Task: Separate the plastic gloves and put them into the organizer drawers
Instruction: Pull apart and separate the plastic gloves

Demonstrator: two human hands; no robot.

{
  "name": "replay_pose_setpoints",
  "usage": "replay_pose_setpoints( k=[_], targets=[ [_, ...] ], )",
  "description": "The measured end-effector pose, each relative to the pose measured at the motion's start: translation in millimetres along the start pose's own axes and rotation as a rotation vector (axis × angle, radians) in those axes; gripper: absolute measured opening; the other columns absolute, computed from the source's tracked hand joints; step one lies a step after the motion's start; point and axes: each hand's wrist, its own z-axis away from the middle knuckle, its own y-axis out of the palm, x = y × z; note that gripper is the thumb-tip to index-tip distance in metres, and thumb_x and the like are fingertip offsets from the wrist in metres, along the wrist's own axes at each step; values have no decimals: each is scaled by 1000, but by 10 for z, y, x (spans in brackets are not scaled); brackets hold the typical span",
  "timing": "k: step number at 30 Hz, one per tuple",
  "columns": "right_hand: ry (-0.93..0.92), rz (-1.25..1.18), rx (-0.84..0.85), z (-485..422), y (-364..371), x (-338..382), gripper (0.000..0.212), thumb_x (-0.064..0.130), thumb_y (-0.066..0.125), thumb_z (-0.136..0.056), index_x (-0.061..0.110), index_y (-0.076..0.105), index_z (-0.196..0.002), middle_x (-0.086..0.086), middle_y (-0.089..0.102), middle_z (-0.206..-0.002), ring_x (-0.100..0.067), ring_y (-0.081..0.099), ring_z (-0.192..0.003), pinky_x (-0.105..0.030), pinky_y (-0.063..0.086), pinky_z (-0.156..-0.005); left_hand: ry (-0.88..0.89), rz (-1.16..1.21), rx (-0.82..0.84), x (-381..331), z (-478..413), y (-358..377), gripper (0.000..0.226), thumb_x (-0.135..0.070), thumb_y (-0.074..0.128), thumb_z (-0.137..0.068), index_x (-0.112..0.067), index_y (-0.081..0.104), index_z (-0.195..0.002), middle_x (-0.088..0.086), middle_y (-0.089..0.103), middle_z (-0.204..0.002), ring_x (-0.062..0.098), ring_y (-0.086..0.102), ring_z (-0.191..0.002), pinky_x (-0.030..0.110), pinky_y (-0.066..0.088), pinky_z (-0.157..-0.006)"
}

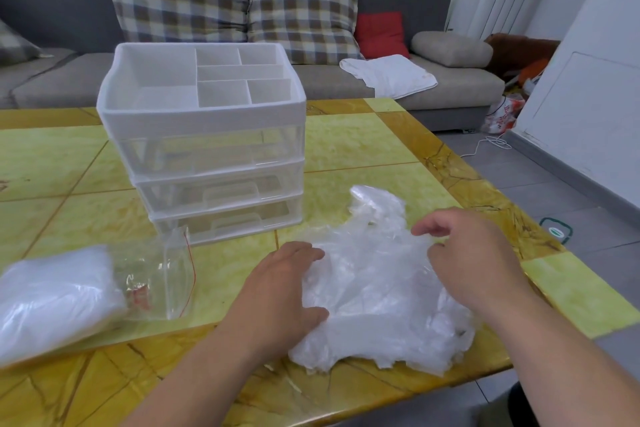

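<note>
Loosely heaped, the gloves [374, 288] lie in a crumpled pile by the near edge of the table [363, 142], toward its right corner. They are thin, clear-to-milky film, wrinkled and glossy, with one lobe sticking out toward the far edge; single gloves cannot be told apart in the pile.

The left hand [280, 291] rests on the pile's left side, fingers straight and relaxed, thumb pressing the film down. The right hand [478, 253] hovers over the right side with fingers curled, and thumb and fingertips seem to pinch a fold of film, though the clear plastic makes that hard to judge.

Behind the pile, nearer the table's middle, stands the organizer [207, 121]: a white, frosted plastic frame with an open top tray split into box-shaped compartments, and three see-through drawers [221, 191] below, all pushed in.

By the left edge lies a clear zip bag [62, 295] with a red seal line, its mouth open, stuffed with more white film. The tabletop is glossy, in yellow-green and ochre marbled squares.
</note>
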Motion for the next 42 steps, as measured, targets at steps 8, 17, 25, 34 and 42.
replay_pose_setpoints(
  k=[8,17,25,34,42],
  targets=[
    [-58,-117,-6,-30,-75,30,39,-5,58,-85,31,71,-79,14,70,-84,3,62,-77,-10,43,-62,76,-3,-109,-3,42,-45,61,-34,75,-84,-39,47,-138,-25,37,-141,-3,33,-131,-8,15,-89],
    [-196,290,507,123,-178,-245,38,0,65,-80,37,69,-72,24,52,-117,1,51,-106,-12,45,-80,257,-54,84,-287,132,230,42,-42,50,-100,-42,46,-141,-24,30,-153,-1,24,-140,19,24,-115],
    [129,26,30,75,-483,-492,40,-8,60,-77,27,66,-58,7,74,-91,-16,66,-88,-34,52,-78,229,-111,116,-284,114,252,39,-39,54,-97,-42,50,-136,-21,30,-153,4,26,-139,18,25,-112],
    [223,-967,61,225,-476,17,42,-17,47,-86,9,70,-61,-5,60,-55,-17,56,-50,-27,46,-48,205,-39,55,-385,141,189,47,-32,59,-91,-43,49,-135,-28,35,-144,-4,36,-131,11,28,-108],
    [138,-835,374,224,-5,385,24,12,67,-93,3,66,-70,-10,54,-56,-20,54,-52,-22,49,-54,-146,1115,-197,-409,153,-145,67,-41,77,-64,-41,54,-127,-5,65,-122,20,71,-102,43,55,-94]
  ],
)
